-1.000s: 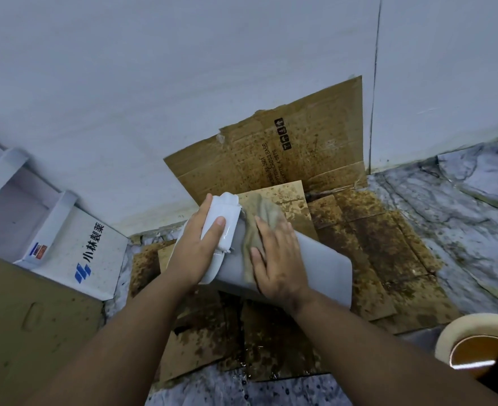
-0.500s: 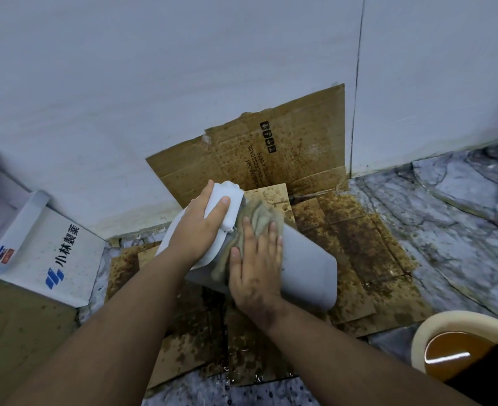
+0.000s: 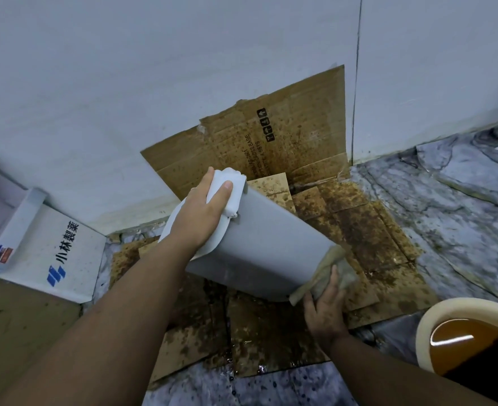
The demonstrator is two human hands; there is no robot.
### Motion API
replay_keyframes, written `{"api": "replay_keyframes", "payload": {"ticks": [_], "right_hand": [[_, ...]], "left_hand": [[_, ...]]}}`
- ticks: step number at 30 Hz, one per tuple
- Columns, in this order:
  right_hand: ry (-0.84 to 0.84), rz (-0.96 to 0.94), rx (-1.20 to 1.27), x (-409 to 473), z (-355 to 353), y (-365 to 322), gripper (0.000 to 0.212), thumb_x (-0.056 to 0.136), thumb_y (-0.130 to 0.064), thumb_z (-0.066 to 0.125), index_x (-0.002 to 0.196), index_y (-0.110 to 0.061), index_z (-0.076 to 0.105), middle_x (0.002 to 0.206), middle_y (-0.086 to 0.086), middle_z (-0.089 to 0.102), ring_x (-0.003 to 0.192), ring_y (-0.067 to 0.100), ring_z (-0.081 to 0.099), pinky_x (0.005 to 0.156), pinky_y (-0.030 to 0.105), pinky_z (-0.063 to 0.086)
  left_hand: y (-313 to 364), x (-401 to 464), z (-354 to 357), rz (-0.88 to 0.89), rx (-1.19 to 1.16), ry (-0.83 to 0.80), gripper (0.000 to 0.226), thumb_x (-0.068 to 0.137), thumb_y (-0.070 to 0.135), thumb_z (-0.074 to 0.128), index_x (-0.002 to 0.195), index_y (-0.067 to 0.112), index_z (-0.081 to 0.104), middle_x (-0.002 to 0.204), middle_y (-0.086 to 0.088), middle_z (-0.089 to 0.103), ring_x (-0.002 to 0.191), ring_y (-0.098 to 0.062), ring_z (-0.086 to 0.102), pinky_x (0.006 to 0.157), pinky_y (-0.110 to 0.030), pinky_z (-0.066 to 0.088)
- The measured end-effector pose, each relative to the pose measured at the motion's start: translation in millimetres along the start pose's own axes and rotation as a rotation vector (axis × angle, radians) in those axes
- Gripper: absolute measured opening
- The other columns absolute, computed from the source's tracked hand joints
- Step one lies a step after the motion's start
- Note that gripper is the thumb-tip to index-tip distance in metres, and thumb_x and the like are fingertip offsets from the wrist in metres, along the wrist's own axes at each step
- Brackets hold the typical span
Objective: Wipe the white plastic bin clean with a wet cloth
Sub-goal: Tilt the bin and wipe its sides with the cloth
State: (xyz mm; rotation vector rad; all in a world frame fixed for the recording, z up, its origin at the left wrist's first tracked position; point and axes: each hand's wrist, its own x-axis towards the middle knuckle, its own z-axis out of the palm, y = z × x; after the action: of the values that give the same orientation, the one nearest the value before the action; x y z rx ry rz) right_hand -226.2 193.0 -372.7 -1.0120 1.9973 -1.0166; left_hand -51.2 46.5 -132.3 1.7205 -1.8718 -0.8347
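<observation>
The white plastic bin (image 3: 265, 238) lies tilted on its side over stained cardboard, its lidded top toward the wall and its base toward me on the right. My left hand (image 3: 203, 212) grips the lid end, thumb across the white lid. My right hand (image 3: 325, 310) presses a wet, brownish-grey cloth (image 3: 326, 273) against the bin's base end, at its lower right corner. The cloth drapes over the base edge and partly covers my fingers.
Wet, brown-spotted cardboard sheets (image 3: 368, 230) cover the marble floor and lean on the white wall. A cream basin (image 3: 435, 317) of brown water sits at the lower right. A white printed box (image 3: 51, 253) and a brown carton (image 3: 13, 332) stand at the left.
My right hand has slid the cloth from the bin's upper part, beside the lid, down along its side to the base end. The left hand kept its hold on the lid.
</observation>
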Motion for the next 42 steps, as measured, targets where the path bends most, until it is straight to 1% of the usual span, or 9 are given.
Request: {"api": "replay_keyframes", "payload": {"ticks": [3,7,13,18,21,23,26,31,42], "right_hand": [[0.006,-0.007,-0.058,2.6,2.6,1.6,0.086,0.092,-0.035,0.056,0.158,-0.017,0.004,0.145,0.037,0.024,0.13,0.056,0.033,0.108,0.054,0.033],[-0.027,-0.161,-0.243,9.7,-2.8,-3.9,0.084,0.089,-0.056,0.035,0.159,-0.023,0.001,0.165,0.021,0.005,0.15,0.046,-0.008,0.12,0.056,0.001],[-0.047,-0.566,-0.224,9.6,-7.4,-73.6,0.069,0.095,-0.054,0.031,0.154,-0.042,-0.004,0.164,-0.003,0.01,0.155,0.024,-0.009,0.124,0.043,-0.009],[0.019,-0.267,0.075,9.4,-5.3,-113.1,0.06,0.104,-0.051,0.015,0.155,-0.019,0.016,0.163,0.001,0.014,0.155,0.024,0.008,0.126,0.04,0.0],[0.034,0.034,0.326,5.3,-33.7,-147.5,0.056,0.106,-0.046,0.022,0.157,-0.021,0.021,0.163,0.004,0.025,0.152,0.028,0.02,0.124,0.037,0.013],[0.09,0.11,0.502,-5.0,-54.8,-161.3,0.052,0.108,-0.039,0.027,0.156,-0.022,0.024,0.16,0.007,0.033,0.148,0.028,0.029,0.118,0.034,0.021],[0.194,0.108,0.588,-36.7,-75.1,-164.9,0.054,0.107,-0.042,0.028,0.157,-0.023,0.024,0.159,0.011,0.034,0.145,0.032,0.033,0.118,0.037,0.024],[0.229,0.028,0.49,-76.3,-70.8,-167.2,0.055,0.106,-0.029,0.037,0.157,-0.014,0.022,0.16,0.012,0.031,0.147,0.029,0.031,0.105,0.02,0.024],[0.001,-0.401,-0.09,-54.6,-86.0,-167.8,0.067,0.095,-0.047,0.056,0.153,-0.023,0.035,0.145,0.005,0.041,0.136,0.02,0.042,0.11,0.023,0.034]], "left_hand": [[-3.0,3.5,-3.9,-0.018,-0.026,-0.039,0.069,0.095,0.073,0.034,0.157,0.048,0.017,0.166,0.008,0.028,0.153,-0.021,0.024,0.122,-0.052,0.019],[-3.4,-1.2,-10.4,-0.017,-0.106,-0.105,0.071,0.096,0.074,0.027,0.159,0.045,0.011,0.17,0.008,0.013,0.157,-0.019,0.008,0.125,-0.052,0.011],[13.0,-11.1,-13.9,-0.148,-0.105,-0.25,0.084,0.084,0.089,0.02,0.158,0.049,0.012,0.17,0.004,0.011,0.155,-0.023,0.017,0.125,-0.052,0.012],[21.1,-19.0,-30.6,-0.085,0.131,-0.397,0.059,0.108,0.038,0.034,0.155,0.058,0.004,0.168,-0.002,0.003,0.15,-0.038,0.018,0.117,-0.054,0.025],[29.8,-26.7,-31.8,-0.023,0.308,-0.43,0.068,0.103,0.044,0.048,0.148,0.068,0.004,0.158,-0.002,0.014,0.134,-0.036,0.035,0.107,-0.053,0.046],[34.3,-30.7,-18.1,0.036,0.437,-0.388,0.066,0.101,0.052,0.046,0.148,0.067,0.002,0.159,-0.011,0.015,0.137,-0.039,0.031,0.114,-0.053,0.037],[38.1,-34.5,9.6,0.066,0.525,-0.348,0.063,0.097,0.069,0.031,0.151,0.063,-0.001,0.169,-0.017,0.0,0.153,-0.045,0.006,0.123,-0.056,0.011],[42.0,-34.9,31.3,0.086,0.579,-0.302,0.073,0.084,0.089,0.02,0.149,0.066,-0.003,0.171,0.002,0.002,0.153,-0.045,0.005,0.115,-0.069,0.014],[4.6,-36.1,39.1,-0.06,0.369,-0.131,0.065,0.082,0.089,0.009,0.141,0.073,-0.013,0.169,0.01,-0.017,0.154,-0.04,-0.013,0.109,-0.08,-0.003]]}}
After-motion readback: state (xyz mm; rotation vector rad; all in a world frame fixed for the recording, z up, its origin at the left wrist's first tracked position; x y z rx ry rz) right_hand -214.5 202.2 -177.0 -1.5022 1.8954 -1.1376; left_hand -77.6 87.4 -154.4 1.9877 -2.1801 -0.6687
